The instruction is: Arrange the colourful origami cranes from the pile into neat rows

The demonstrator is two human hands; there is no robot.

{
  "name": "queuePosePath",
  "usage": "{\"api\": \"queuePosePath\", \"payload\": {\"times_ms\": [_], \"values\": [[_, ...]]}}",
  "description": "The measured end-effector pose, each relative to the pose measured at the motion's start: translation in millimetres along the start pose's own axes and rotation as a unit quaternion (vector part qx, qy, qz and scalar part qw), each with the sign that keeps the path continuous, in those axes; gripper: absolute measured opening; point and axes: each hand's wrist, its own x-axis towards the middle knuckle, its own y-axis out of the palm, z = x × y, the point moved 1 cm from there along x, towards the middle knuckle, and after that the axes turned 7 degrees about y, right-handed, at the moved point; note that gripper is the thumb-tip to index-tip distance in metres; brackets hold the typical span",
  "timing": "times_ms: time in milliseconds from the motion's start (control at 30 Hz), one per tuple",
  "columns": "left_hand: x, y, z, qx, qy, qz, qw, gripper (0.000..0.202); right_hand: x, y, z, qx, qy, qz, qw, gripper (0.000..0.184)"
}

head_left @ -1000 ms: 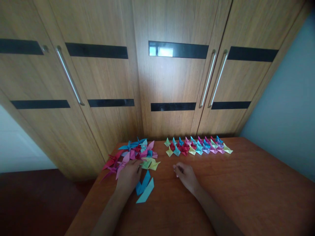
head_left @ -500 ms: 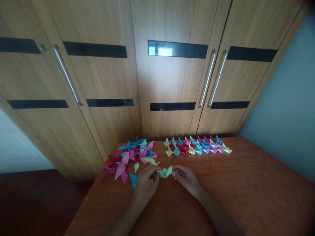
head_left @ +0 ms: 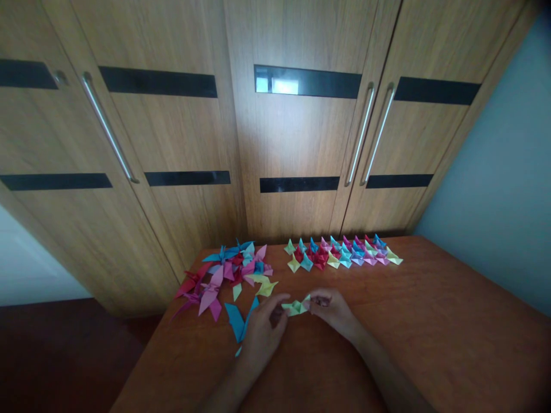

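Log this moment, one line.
left hand: at folded green paper | right hand: pinching its right end | blue paper: beside left hand

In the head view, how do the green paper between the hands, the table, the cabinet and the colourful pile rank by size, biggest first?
1. Cabinet
2. Table
3. Pile
4. Green paper

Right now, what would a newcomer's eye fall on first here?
Probably the neat rows of multicoloured origami pieces at the back of the wooden table, right of centre. Left of them lies a loose, mostly pink, red and blue origami pile. Nearer, a light green origami piece sits between the right hand, holding one end, and the left hand.
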Motion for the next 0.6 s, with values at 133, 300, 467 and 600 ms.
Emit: {"api": "queuePosePath", "payload": {"times_ms": [133,300,467,600], "values": [[-6,7.0,-1,-0.059,-0.008,0.025,0.998,0.041,-7,-46,2,-0.012,-0.004,-0.108,0.994,0.030],[-12,16.1,-4,-0.046,0.002,0.088,0.995,0.042,-24,-141,-17,-0.076,0.014,-0.332,0.940,0.034],[-16,23.9,-3,-0.017,-0.012,0.121,0.992,0.035,-46,-229,-55,-0.228,0.134,-0.455,0.850,0.043],[-15,24.4,-4,-0.002,-0.011,0.131,0.991,0.030,-52,-258,-79,-0.375,0.221,-0.413,0.800,0.043]]}}
